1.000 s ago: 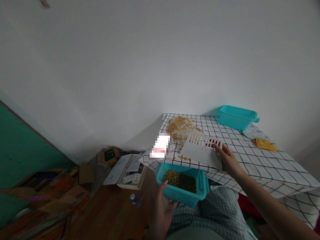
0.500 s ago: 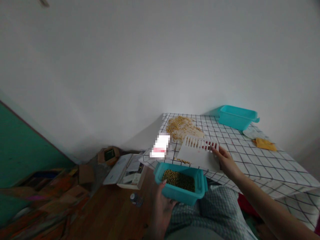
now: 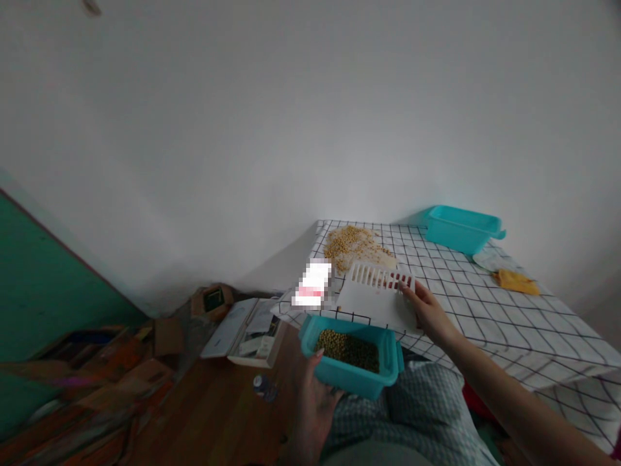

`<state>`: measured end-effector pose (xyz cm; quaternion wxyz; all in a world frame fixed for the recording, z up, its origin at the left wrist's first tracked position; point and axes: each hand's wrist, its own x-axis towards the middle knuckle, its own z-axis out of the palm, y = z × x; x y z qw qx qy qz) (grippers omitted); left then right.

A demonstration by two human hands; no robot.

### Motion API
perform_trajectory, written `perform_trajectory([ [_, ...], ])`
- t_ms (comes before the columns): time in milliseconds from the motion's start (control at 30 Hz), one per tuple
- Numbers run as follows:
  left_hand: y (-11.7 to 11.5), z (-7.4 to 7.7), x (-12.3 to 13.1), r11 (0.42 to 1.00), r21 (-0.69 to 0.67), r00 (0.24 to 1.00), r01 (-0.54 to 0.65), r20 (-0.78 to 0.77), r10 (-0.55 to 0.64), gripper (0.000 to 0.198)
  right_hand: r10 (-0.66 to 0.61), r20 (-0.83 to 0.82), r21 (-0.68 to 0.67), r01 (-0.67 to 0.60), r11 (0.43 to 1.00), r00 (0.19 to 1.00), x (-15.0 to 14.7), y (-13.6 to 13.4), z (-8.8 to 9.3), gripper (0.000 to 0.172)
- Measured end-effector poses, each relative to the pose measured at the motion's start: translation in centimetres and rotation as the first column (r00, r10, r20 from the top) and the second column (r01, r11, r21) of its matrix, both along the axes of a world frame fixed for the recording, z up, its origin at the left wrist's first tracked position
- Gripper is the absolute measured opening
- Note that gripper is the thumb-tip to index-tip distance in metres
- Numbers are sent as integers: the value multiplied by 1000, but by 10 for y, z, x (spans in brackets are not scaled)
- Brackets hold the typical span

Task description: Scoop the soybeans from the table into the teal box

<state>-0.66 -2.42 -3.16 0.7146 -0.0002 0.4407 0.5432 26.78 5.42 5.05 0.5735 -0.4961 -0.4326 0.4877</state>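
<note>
My two hands are apart, and each one has something to hold. My left hand (image 3: 316, 388) holds the blue box (image 3: 345, 380) from below and from the side, with its thumb on the rim. In the box, just past that thumb, are yellow beans (image 3: 334, 340), and green beans (image 3: 363, 355) lie next to them, farther from the left hand. My right hand (image 3: 429, 316) pinches the right side of the white board (image 3: 373, 307), thumb on top. The board sits just past the box, over the near edge of the checked surface (image 3: 451, 278); I can't tell if it lies flat there. Something red (image 3: 402, 281) shows through the slots by the right thumb, too small to make out. As far as I can judge, part of the beans are in the box, but lots are not: a big messy patch of beans (image 3: 347, 243) lies past the board, ahead of both hands. Farther out, past the right hand and to its right, are another blue box (image 3: 460, 234) and a yellow cloth (image 3: 517, 282).
</note>
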Motion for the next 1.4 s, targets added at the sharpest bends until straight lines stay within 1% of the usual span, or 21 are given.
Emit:
perform_trajectory([
  [100, 1, -5, -2, 1000, -1, 1000, -2, 6, 2, 61, 31, -8, 12, -31, 999, 999, 1, -2, 2, 60],
  [167, 1, -7, -2, 1000, 6, 1000, 8, 9, -8, 63, 8, -29, 33, -7, 999, 1000, 7, 1, 3, 59],
  [233, 1, -7, -3, 1000, 2, 1000, 6, 8, -6, 61, -69, -58, 59, 73, 996, 996, 18, 7, 2, 59],
  [300, 0, -6, -2, 1000, 6, 1000, 4, 16, -4, 60, -173, -90, 73, 179, 981, 981, 31, 13, 2, 60],
  [367, 0, -3, -1, 1000, 11, 1000, 5, 27, -5, 59, -261, -118, 59, 269, 961, 958, 43, 18, 1, 59],
  [433, 0, -2, 0, 1000, 12, 1000, 7, 28, -8, 59, -309, -132, 32, 316, 948, 942, 53, 18, 1, 58],
  [467, 0, -2, 0, 1000, 6, 1000, 3, 26, -3, 59, -316, -131, 19, 321, 947, 940, 57, 17, 0, 59],
  [533, 1, -3, 0, 1000, -1, 1000, -4, 20, 4, 61, -289, -114, 3, 292, 957, 950, 60, 14, -3, 58],
  [700, 1, -3, 0, 1000, -2, 1000, 1, 11, -1, 61, -85, -10, 16, 85, 996, 996, 55, 7, -13, 49],
  [733, 1, -2, 0, 1000, 7, 1000, 1, 13, -1, 61, -56, 0, 21, 56, 998, 998, 53, 9, -14, 48],
  [800, 0, 0, 1, 1000, 14, 1000, 3, 17, -3, 61, -43, -2, 35, 43, 998, 999, 49, 16, -15, 47],
  [933, 1, 5, 4, 999, -45, 1000, -10, 13, 11, 60, -99, 11, 112, 97, 989, 995, 50, 39, -12, 48],
  [1000, 0, 8, 5, 999, -45, 1000, -17, 15, 18, 59, -136, 31, 151, 130, 980, 990, 56, 53, -11, 48],
  [1167, -2, 10, 5, 1000, -20, 1000, -7, 10, 7, 58, -208, 4, 157, 205, 966, 978, 71, 80, -10, 52],
  [1300, -2, 12, 7, 999, -45, 1000, -26, -18, 25, 56, -328, -56, 178, 333, 926, 943, 74, 87, -8, 62],
  [1400, 0, 11, 7, 998, -59, 1000, -26, 1, 26, 56, -351, -105, 177, 365, 914, 930, 69, 84, -6, 66],
])
